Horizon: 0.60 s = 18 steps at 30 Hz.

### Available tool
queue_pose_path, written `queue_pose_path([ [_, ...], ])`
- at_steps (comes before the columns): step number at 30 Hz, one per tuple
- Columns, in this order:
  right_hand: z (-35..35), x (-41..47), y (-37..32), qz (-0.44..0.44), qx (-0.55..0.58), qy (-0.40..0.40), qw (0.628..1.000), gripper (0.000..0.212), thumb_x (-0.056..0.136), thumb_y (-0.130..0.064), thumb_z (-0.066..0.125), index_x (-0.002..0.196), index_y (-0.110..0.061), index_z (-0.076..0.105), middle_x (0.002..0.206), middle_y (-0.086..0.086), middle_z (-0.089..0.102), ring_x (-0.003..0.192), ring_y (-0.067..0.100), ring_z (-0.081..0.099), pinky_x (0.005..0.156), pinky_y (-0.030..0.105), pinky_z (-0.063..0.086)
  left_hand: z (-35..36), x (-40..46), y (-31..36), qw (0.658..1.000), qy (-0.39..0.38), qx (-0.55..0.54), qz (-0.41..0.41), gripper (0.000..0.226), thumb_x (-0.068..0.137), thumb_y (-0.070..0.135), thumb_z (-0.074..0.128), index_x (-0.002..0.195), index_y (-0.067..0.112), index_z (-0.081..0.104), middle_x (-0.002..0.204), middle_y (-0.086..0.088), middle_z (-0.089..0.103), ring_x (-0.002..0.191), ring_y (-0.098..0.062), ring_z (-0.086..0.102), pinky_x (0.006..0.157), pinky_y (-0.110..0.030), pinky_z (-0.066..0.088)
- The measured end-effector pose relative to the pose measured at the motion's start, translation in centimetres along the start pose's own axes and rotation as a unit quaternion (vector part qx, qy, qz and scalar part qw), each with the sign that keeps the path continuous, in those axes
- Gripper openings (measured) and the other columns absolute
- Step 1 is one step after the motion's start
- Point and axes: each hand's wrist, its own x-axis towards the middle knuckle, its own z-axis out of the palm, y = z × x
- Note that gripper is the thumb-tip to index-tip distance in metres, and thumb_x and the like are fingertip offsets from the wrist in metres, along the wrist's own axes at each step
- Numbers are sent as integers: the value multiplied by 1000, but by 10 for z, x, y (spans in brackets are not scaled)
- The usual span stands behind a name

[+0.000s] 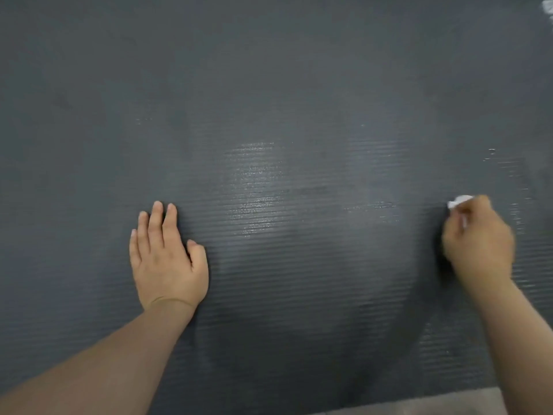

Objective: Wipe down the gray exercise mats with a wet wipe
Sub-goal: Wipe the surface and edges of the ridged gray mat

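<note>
- A dark gray ribbed mat (pixel 269 85) fills nearly the whole view; a strip of lighter floor (pixel 419 407) shows at the bottom edge, right of centre.
- The left hand (pixel 167 256) lies palm-down on the mat, fingers straight and relaxed, holding nothing.
- Damp, shiny streaks (pixel 254 187) mark the mat between the two hands.
- The right hand (pixel 478 238), blurred, has its fingers curled around a white wipe (pixel 459 201), pressing it against the mat.
- A small white scrap (pixel 548 7) sits in the top right corner.
</note>
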Motion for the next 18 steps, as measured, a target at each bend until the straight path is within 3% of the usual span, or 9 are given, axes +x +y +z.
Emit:
queue_pose_path([
  [2,-1,3,7,140,22,52,989,23,91,-27,46,103,-8,51,102,26,65,93,46,59,82,50,48,0,1,0,1000,2,-2,-2,67,89,30,31,152,10,30,162,-8,24,151,-26,13,124,-43,7],
  [4,14,-6,-31,173,45,65,982,22,93,-26,46,103,-6,52,99,27,66,92,46,60,80,48,46,0,2,0,1000,5,-5,1,67,88,30,31,152,10,31,162,-8,25,151,-26,14,124,-43,6],
  [6,38,-34,-96,96,77,59,991,16,94,-24,49,98,-10,55,89,21,68,83,42,63,70,43,47,0,1,0,1000,4,-7,2,67,88,30,29,152,10,30,162,-8,24,151,-25,13,124,-43,6],
  [8,63,-88,-169,-72,138,4,988,11,93,-22,51,93,-14,58,84,11,68,71,35,65,59,37,48,0,1,-1,1000,6,-9,4,67,89,31,28,153,11,30,162,-7,23,151,-24,12,124,-42,5],
  [11,78,-153,-246,-331,160,-130,921,12,92,-22,49,89,-12,56,84,7,65,67,32,64,51,34,45,0,2,-4,999,8,-32,6,69,87,32,22,153,12,31,163,-5,23,152,-23,12,124,-39,4],
  [13,76,-155,-255,-394,149,-178,889,14,95,-24,49,94,-11,55,85,6,65,72,32,63,54,36,44,1,2,-4,999,12,-43,4,66,89,30,25,152,12,32,163,-5,23,152,-23,12,124,-37,3],
  [15,72,-138,-235,-434,116,-172,877,13,95,-23,52,97,-12,57,84,5,65,72,31,62,54,34,42,1,2,-4,999,15,-42,7,60,93,22,33,153,12,31,163,-5,23,152,-23,12,124,-36,3],
  [18,62,-103,-181,-428,47,-122,894,15,90,-20,57,101,-12,60,83,8,66,71,34,64,55,35,46,1,1,-3,999,17,-38,3,58,96,18,37,153,12,30,163,-5,22,152,-22,11,124,-36,2],
])
